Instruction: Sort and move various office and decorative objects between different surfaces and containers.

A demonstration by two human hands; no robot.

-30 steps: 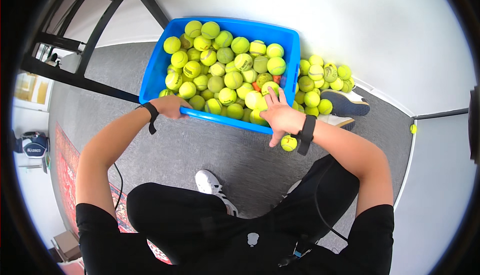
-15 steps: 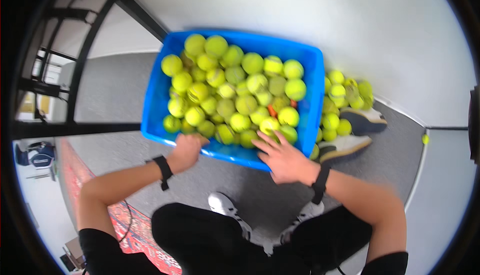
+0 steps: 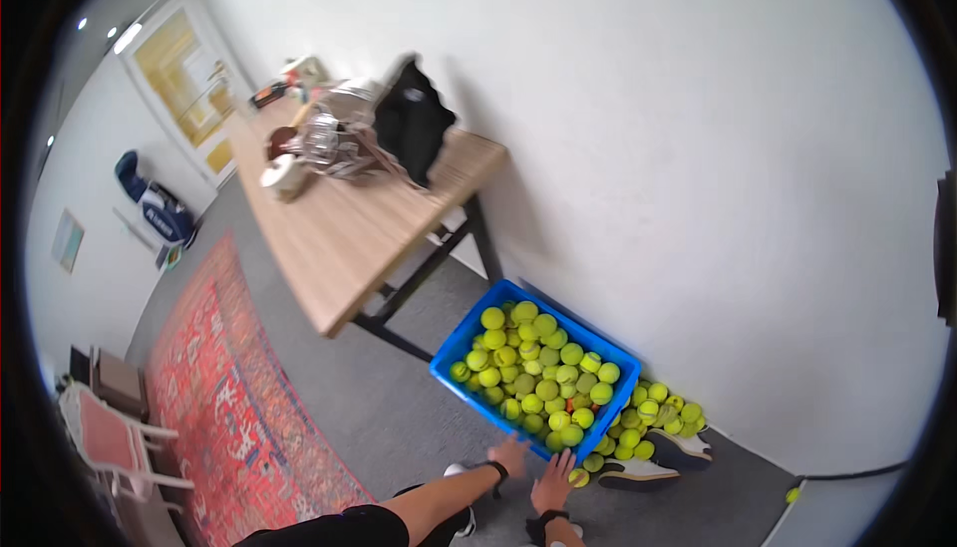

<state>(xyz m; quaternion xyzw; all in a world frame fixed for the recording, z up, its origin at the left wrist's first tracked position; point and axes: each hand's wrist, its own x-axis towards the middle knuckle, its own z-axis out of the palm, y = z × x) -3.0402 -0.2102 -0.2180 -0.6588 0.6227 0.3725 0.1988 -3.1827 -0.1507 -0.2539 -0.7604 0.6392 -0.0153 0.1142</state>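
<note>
A blue plastic bin full of yellow-green tennis balls stands on the floor against the white wall. My left hand is by the bin's near edge, its fingers smeared by motion. To its right, my right hand is at the bin's near right corner with fingers spread, holding nothing. I cannot tell whether either hand touches the bin. More tennis balls lie heaped on the floor to the right of the bin, next to a pair of shoes.
A wooden table with dark legs stands left of the bin, bearing a black bag and clutter. A red patterned rug covers the floor at left, with a pink-backed chair beside it. A golf bag leans farther back.
My view has swung up and left, so the table, rug and door now show. The bin appears smaller and lower right. My left hand's fingers no longer lie over the rim.
</note>
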